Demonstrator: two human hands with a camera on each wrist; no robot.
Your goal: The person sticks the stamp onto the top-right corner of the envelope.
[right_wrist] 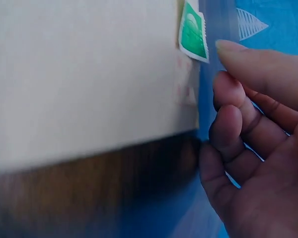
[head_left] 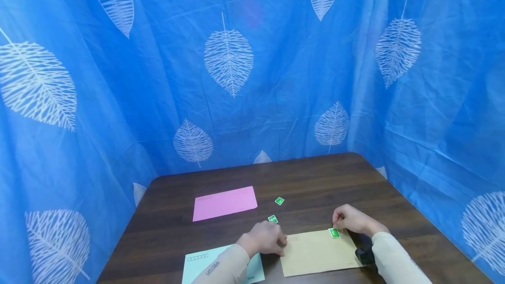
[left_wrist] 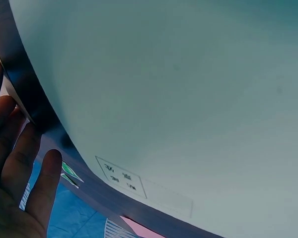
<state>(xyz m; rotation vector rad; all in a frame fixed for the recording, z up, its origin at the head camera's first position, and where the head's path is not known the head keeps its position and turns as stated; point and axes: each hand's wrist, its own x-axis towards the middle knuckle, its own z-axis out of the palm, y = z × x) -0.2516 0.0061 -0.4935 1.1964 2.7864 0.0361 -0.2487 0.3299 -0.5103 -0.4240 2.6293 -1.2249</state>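
A tan envelope [head_left: 319, 255] lies at the front right, with a green stamp [head_left: 334, 233] near its upper right corner. My right hand [head_left: 352, 219] is just beyond that stamp. In the right wrist view its fingers [right_wrist: 228, 89] are bent, with a small gap between the thumb tip and the stamp [right_wrist: 193, 37]. My left hand [head_left: 265, 238] touches the tan envelope's left edge; its fingers [left_wrist: 21, 158] look mostly straight in the left wrist view. Under the left forearm lies a mint-green envelope [head_left: 205, 260], partly covered by the sleeve.
A pink envelope [head_left: 225, 204] lies farther back on the dark wooden table [head_left: 315, 179]. Two more green stamps are on the table: one stamp [head_left: 279, 200] behind, another stamp [head_left: 272, 218] close to my left hand. Blue leaf-print curtains [head_left: 276, 78] surround the table's back and sides.
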